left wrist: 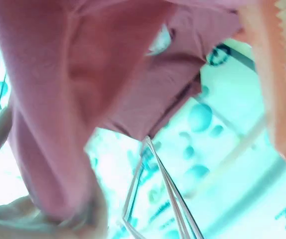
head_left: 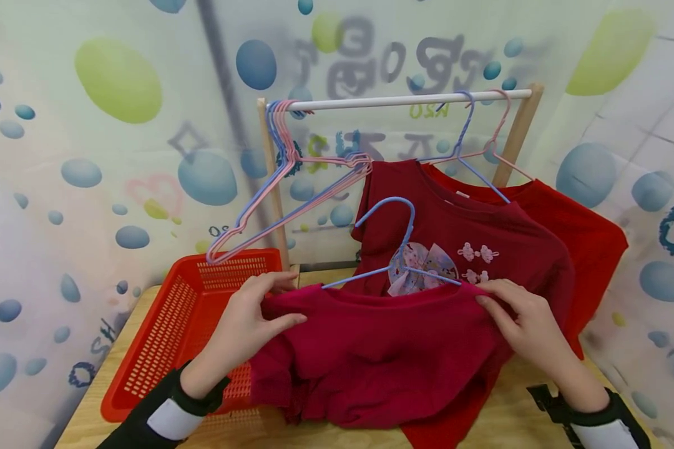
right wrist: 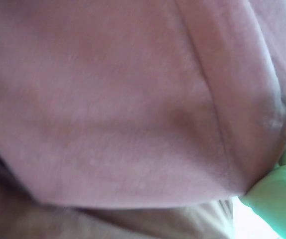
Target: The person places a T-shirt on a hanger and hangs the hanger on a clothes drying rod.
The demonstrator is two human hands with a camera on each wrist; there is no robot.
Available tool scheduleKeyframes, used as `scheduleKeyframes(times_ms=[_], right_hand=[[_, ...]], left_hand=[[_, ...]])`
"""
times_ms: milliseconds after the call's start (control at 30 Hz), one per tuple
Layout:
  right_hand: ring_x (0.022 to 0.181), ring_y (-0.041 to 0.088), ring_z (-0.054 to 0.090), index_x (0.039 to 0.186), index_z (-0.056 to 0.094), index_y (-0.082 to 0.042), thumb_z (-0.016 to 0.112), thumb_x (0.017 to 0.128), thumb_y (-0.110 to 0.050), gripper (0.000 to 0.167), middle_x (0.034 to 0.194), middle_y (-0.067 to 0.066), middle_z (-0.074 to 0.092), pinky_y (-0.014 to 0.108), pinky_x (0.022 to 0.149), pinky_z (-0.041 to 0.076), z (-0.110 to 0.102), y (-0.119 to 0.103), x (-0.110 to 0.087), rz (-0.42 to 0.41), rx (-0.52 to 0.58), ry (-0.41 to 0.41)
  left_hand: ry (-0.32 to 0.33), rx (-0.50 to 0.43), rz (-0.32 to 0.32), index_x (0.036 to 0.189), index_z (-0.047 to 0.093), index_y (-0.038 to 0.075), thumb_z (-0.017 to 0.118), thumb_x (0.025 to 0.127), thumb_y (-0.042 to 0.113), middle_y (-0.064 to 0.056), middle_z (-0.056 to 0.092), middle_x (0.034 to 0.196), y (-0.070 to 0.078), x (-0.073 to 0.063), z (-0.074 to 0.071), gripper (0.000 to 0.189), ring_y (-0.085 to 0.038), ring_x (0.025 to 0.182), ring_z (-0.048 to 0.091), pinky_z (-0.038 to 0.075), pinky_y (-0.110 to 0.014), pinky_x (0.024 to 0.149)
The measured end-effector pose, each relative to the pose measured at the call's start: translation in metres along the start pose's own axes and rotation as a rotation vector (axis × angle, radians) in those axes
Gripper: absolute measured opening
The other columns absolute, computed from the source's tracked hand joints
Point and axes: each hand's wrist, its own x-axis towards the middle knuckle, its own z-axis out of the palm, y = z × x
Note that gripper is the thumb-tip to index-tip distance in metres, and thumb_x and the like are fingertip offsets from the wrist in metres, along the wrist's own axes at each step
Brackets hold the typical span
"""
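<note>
A crimson shirt (head_left: 382, 349) hangs from a blue hanger (head_left: 409, 231), whose hook rises above the neckline and whose arms pass into the collar. My left hand (head_left: 247, 318) holds the shirt's left shoulder, thumb in front and fingers partly behind the cloth. In the left wrist view a fold of the shirt (left wrist: 58, 149) lies between thumb and fingers. At the other shoulder, my right hand (head_left: 522, 318) pinches the cloth close to the hanger's end. Shirt cloth (right wrist: 123, 109) fills most of the right wrist view, with part of the hand at the lower right.
Behind stands a rack with a white rail (head_left: 371, 101). A dark red shirt (head_left: 517, 243) and a bright red shirt (head_left: 595, 249) hang at its right. Several pink and blue hangers (head_left: 292, 159) hang at its left, over a red plastic basket (head_left: 146, 349) on the wooden table (head_left: 90, 399).
</note>
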Motion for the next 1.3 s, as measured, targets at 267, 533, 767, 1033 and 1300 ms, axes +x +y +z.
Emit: scheduleKeyframes(times_ms=[267,533,767,1033,1300], right_hand=[[0.091,-0.013,0.049,0.102,0.069,-0.010,0.069,0.075,0.011,0.033,0.099,-0.020,0.059,0.002,0.084,0.033,-0.015,0.011,-0.008,0.065,-0.010,0.015],[0.091,-0.020,0.047,0.100,0.068,-0.003,0.065,0.081,0.009,0.022,0.103,-0.041,0.050,-0.001,0.083,0.031,-0.027,0.019,-0.012,0.153,-0.013,0.079],[0.084,-0.021,0.045,0.099,0.068,-0.001,0.065,0.082,0.007,0.019,0.101,-0.045,0.048,-0.001,0.077,0.032,-0.032,0.019,-0.012,0.172,-0.043,0.126],[0.079,-0.024,0.042,0.097,0.069,0.000,0.067,0.079,0.008,0.019,0.101,-0.048,0.046,0.001,0.073,0.032,-0.035,0.014,-0.009,0.138,-0.105,0.182],[0.086,-0.028,0.038,0.101,0.068,0.001,0.069,0.078,0.007,0.024,0.094,-0.007,0.069,-0.003,0.081,0.030,-0.033,0.007,-0.005,0.137,-0.164,0.213]], left_hand=[[-0.056,-0.005,-0.104,0.124,0.056,0.013,0.069,0.080,-0.007,-0.002,0.065,0.105,-0.012,-0.011,-0.017,0.051,-0.016,0.090,0.060,0.052,-0.025,0.068],[0.078,-0.037,-0.120,0.113,0.062,0.013,0.071,0.080,-0.005,-0.001,0.065,0.091,-0.010,-0.012,-0.014,0.039,-0.014,0.082,0.061,0.051,-0.021,0.058],[0.014,-0.059,-0.130,0.116,0.060,0.011,0.072,0.082,0.003,-0.002,0.067,0.095,-0.002,-0.018,-0.002,0.037,-0.013,0.083,0.063,0.052,-0.019,0.060],[-0.132,0.013,-0.050,0.149,0.024,0.005,0.069,0.086,0.008,-0.007,0.066,0.111,0.014,-0.031,0.008,0.077,-0.016,0.095,0.066,0.054,-0.026,0.077],[-0.107,0.055,-0.029,0.150,0.022,0.008,0.072,0.084,0.013,-0.012,0.055,0.133,0.026,-0.042,0.017,0.083,-0.020,0.113,0.060,0.051,-0.037,0.089]])
